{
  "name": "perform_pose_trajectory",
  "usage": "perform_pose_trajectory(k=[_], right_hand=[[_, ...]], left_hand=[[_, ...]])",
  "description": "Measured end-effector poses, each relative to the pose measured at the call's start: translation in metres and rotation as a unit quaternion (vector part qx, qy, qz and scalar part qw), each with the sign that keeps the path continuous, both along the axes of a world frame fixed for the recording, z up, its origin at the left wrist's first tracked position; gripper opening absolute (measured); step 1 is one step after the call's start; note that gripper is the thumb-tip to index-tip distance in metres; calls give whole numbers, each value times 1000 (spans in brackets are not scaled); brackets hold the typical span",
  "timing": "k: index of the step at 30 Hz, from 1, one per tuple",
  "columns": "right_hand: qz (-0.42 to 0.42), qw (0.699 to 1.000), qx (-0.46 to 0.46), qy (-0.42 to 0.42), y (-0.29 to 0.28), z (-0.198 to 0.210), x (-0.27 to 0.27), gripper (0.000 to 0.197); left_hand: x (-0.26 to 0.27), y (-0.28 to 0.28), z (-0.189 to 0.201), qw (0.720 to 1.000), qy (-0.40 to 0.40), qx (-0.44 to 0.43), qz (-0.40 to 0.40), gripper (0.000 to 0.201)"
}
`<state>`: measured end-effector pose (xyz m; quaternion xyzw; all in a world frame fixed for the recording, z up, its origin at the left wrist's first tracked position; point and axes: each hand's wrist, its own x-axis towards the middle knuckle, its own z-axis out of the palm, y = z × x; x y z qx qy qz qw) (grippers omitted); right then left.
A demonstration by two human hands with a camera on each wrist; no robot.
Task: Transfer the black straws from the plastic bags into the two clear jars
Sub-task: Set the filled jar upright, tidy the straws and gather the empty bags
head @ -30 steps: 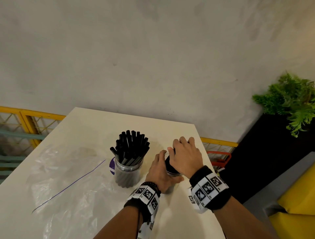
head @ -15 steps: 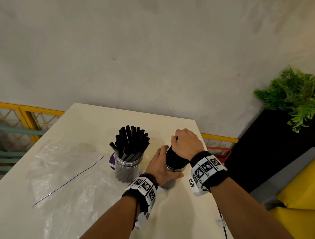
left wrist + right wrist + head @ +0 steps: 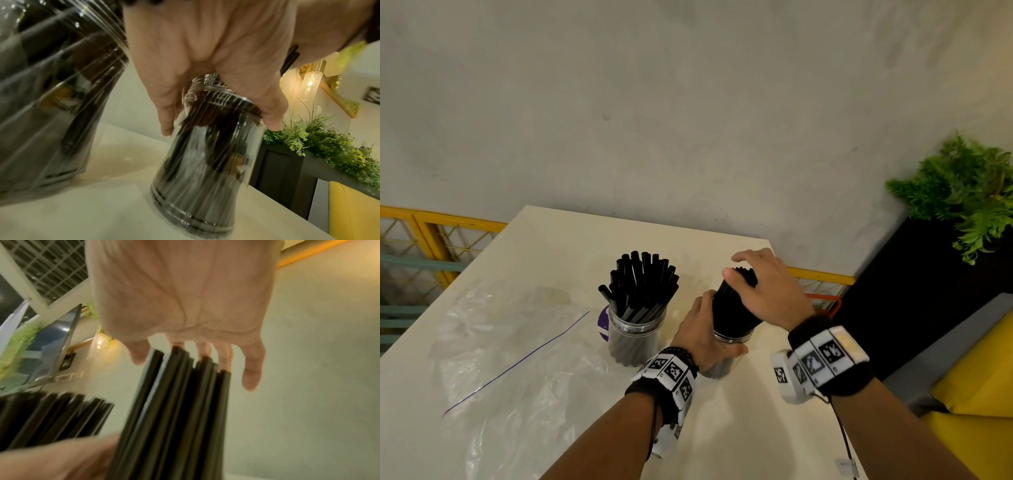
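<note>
Two clear jars stand on the cream table (image 3: 558,246). The left jar (image 3: 635,339) holds a fanned bunch of black straws (image 3: 642,281). My left hand (image 3: 709,329) grips the right jar (image 3: 732,337) round its neck, thumb at the front. A tight bundle of straws (image 3: 732,308) stands in that jar and leans slightly right. My right hand (image 3: 756,274) lies over the straw tips with its fingers spread and straight. In the left wrist view, the left hand (image 3: 205,65) wraps the jar (image 3: 201,178). The right wrist view shows the right hand's fingers (image 3: 251,369) above the straw ends (image 3: 180,402).
An empty clear plastic bag (image 3: 510,342) with a purple zip line lies flat on the table's left half. A purple-and-white round thing (image 3: 603,323) peeks out behind the left jar. The table's right edge is close to the right jar; a planter (image 3: 962,192) and yellow seat (image 3: 979,377) lie beyond.
My right hand has let go of the straw bundle it was gripping and now lies flat over the tips. The left hand keeps its grip on the right jar.
</note>
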<state>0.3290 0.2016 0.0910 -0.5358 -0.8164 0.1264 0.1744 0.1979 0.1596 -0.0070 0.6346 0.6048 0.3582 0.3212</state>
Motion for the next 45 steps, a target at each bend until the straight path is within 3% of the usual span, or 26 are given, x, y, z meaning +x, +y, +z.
perform_pose_trajectory(k=[4, 10, 14, 23, 26, 30, 35, 38, 40, 45], right_hand=[[22, 992, 94, -87, -19, -28, 3, 65], [-23, 1000, 17, -14, 15, -19, -13, 29], [-57, 998, 20, -22, 13, -19, -19, 21], [-44, 993, -23, -112, 14, -10, -17, 38], [-44, 993, -70, -80, 16, -7, -13, 49], [-52, 995, -80, 24, 17, 6, -1, 55], [-63, 994, 25, 86, 20, 21, 31, 31], [-66, 989, 90, 101, 14, 30, 41, 19], [-56, 983, 129, 116, 0, 38, 37, 15], [56, 979, 135, 140, -55, 42, -19, 11]], left_hand=[[1, 0, -2, 1000, -5, 2, -4, 93], [1, 0, 2, 1000, 11, 1, -8, 98], [0, -1, 2, 1000, 15, -2, -9, 98], [3, -4, 13, 999, 31, -9, -19, 113], [4, -4, 15, 998, 55, -11, -21, 124], [3, -12, 24, 999, 28, -36, 21, 139], [-8, -72, 62, 997, 24, 69, 13, 95], [-27, -114, 84, 993, -1, 121, -5, 41], [-51, -130, 90, 991, -48, 118, 49, 6], [-118, -138, 70, 965, -9, 99, 243, 21]])
